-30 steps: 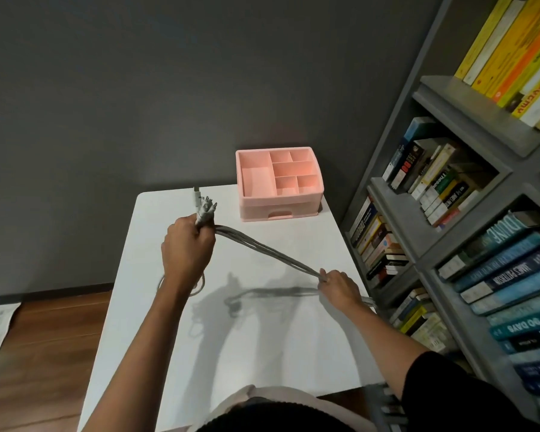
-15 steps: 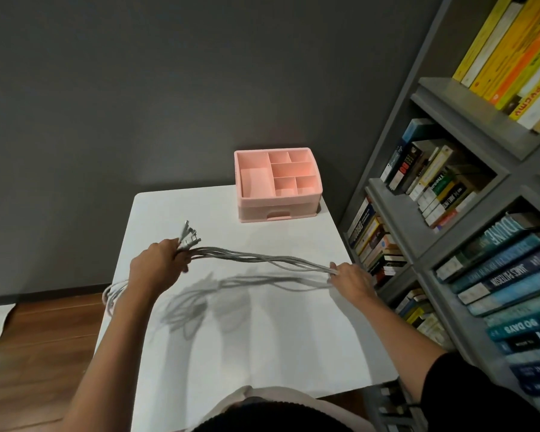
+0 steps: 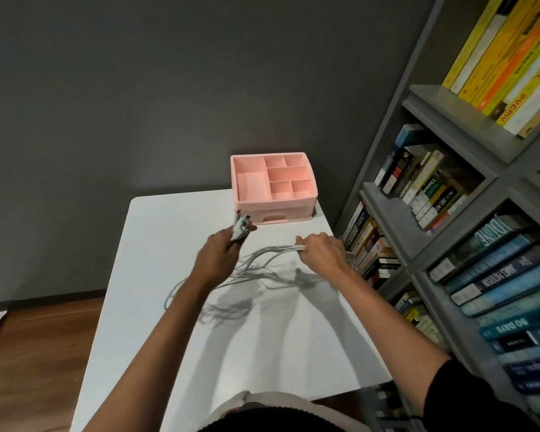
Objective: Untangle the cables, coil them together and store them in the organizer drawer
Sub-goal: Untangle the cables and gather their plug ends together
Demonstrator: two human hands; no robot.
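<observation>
Above white table point(image 3: 262, 353) | left hand point(image 3: 219, 252) grips cable plugs point(image 3: 240, 229), right hand point(image 3: 321, 251) clamps grey cables point(image 3: 278, 249) | risk: slack loops may re-tangle

Home study: packed bookshelf point(image 3: 449, 188), white table point(image 3: 262, 338), wood floor point(image 3: 35, 353).

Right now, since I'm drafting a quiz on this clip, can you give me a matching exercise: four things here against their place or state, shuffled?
Things:
1 left hand
2 right hand
3 organizer drawer
4 bookshelf

Place or state:
A closed
B beside the table, on its right
C grips the plug ends
D grips the cables mid-length

Pairs: 1-C, 2-D, 3-A, 4-B
</observation>
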